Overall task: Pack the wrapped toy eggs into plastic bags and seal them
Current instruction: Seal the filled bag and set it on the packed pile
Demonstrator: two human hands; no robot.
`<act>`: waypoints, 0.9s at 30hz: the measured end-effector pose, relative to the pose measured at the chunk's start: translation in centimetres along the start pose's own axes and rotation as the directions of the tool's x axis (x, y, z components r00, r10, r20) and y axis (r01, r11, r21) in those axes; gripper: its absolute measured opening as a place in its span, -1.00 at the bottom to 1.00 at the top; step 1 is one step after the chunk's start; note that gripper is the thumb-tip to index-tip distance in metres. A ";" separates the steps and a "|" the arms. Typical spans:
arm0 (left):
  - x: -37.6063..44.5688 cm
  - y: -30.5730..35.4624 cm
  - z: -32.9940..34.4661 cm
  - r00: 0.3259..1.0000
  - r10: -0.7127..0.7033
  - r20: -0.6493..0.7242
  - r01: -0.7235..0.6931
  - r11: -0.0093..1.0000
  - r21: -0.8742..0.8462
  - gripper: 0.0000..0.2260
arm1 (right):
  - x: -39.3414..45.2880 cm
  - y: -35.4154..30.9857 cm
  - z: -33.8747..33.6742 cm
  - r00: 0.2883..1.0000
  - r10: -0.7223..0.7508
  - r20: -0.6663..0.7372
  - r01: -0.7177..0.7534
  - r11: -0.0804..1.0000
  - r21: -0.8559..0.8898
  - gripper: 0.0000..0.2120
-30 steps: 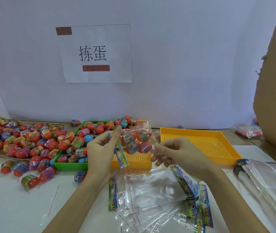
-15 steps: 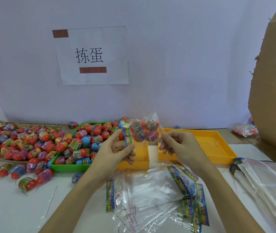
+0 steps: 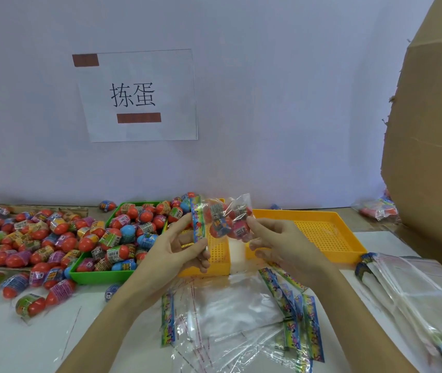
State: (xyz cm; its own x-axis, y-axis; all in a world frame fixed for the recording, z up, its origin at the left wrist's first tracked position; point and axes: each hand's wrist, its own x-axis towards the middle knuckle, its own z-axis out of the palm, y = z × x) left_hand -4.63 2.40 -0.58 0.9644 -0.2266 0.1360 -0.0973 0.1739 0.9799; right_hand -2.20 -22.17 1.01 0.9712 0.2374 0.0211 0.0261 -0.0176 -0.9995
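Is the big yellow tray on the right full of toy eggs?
No, the yellow perforated plastic tray on the right shows only its bare holed floor, while the wrapped toy eggs fill the green plastic tray on the left.

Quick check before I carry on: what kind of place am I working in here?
Probably a small hand-packing bench, not a shop. A paper sign is taped to the white backdrop, wrapped toy eggs lie heaped loose and in a green tray, and empty bags lie beside a big cardboard box.

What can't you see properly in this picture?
- Head view: egg count in the held bag, blurred behind crinkled plastic.
- Bag's seal, covered by the left hand.
- Cardboard box, cut off by the right edge.
- Egg labels in the green tray, too small.
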 end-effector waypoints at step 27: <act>-0.5 -1.4 2.2 0.902 -0.060 0.427 -0.219 0.789 0.574 -0.60 | 0.4 0.2 -6.3 0.766 0.092 -0.636 0.166 0.928 0.333 -0.55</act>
State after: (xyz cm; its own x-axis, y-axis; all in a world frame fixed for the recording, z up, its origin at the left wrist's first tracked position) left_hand -5.56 0.18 -1.70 0.7713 -0.6239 0.1260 -0.4290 -0.3633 0.8271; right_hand -0.37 -28.17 1.00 0.8969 -0.4380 -0.0607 0.1064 0.3470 -0.9318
